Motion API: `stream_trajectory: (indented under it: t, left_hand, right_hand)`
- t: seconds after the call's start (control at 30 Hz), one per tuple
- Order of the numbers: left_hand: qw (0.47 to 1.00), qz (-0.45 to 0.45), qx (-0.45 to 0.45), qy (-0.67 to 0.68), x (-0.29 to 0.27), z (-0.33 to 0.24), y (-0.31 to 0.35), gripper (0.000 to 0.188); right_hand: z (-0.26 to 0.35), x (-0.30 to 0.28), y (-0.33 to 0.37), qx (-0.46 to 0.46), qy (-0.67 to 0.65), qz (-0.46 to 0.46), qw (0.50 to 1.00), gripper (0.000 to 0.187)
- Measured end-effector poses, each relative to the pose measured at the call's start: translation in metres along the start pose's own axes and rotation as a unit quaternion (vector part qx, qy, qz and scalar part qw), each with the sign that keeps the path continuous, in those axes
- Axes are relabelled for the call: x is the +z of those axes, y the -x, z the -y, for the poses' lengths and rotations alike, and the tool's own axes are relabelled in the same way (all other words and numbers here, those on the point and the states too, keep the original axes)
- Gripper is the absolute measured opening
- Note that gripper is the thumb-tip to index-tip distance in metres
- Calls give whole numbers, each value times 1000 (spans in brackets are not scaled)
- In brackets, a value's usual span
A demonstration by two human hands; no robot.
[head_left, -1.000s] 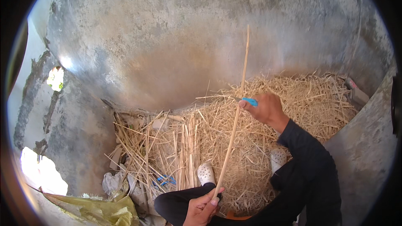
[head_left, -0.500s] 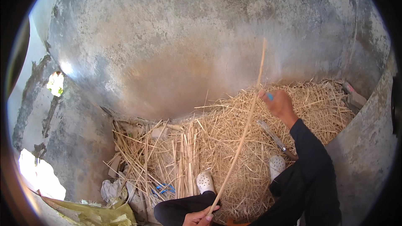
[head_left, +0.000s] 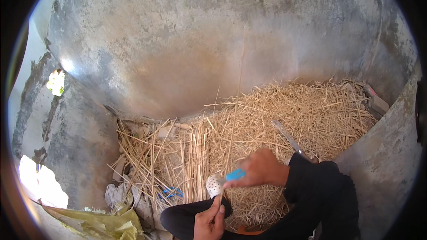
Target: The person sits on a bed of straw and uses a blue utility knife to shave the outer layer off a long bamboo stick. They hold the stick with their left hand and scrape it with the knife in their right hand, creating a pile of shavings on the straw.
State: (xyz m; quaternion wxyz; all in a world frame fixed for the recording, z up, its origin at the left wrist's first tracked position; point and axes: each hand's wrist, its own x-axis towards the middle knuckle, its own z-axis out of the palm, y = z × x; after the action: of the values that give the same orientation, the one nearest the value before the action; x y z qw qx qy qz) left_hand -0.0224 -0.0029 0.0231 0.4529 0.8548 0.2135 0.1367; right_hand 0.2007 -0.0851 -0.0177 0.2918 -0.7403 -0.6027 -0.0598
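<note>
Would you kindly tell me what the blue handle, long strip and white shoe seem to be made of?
Blue handle: probably plastic from its bright, even colour; blur hides the finish. Long strip: likely bamboo or wood, matte, pale tan. White shoe: probably moulded foam or rubber, matte, with round holes.

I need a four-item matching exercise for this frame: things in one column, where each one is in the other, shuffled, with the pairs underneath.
Things
1. Blue-handled tool
2. Long thin strip
3. Long knife
4. Yellow-green sheet

Places
A. Lying on the dry shavings, beyond the right sleeve
B. Pinched between the thumb and finger of the left hand
C. Crumpled at the lower left of the picture
D. Gripped in the right hand

Pairs: 1-D, 2-B, 3-A, 4-C
</note>
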Motion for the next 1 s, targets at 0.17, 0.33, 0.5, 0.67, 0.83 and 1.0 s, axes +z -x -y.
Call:
stream_trajectory:
  t: [0.17,0.33,0.5,0.67,0.83,1.0]
  left_hand:
    - [1000,-7,3,-11,-2,-9,-4,31]
    - [1000,-6,-8,-19,-6,-5,-7,32]
    - [1000,5,2,-15,1,-1,-7,33]
    - [999,-8,12,-35,-2,4,-3,33]
    - [999,-12,40,-33,-1,3,-9,33]
    - [998,3,49,-44,-1,13,2,34]
  right_hand:
    - [-44,-13,-16,109,53,-38,992,74]
    - [-4,11,-9,29,20,-13,999,79]
    - [-36,3,-11,147,42,40,987,88]
    - [-23,9,-11,115,58,47,991,87]
    - [-40,4,-12,156,63,19,986,79]
    - [-54,1,-16,93,70,-69,991,77]
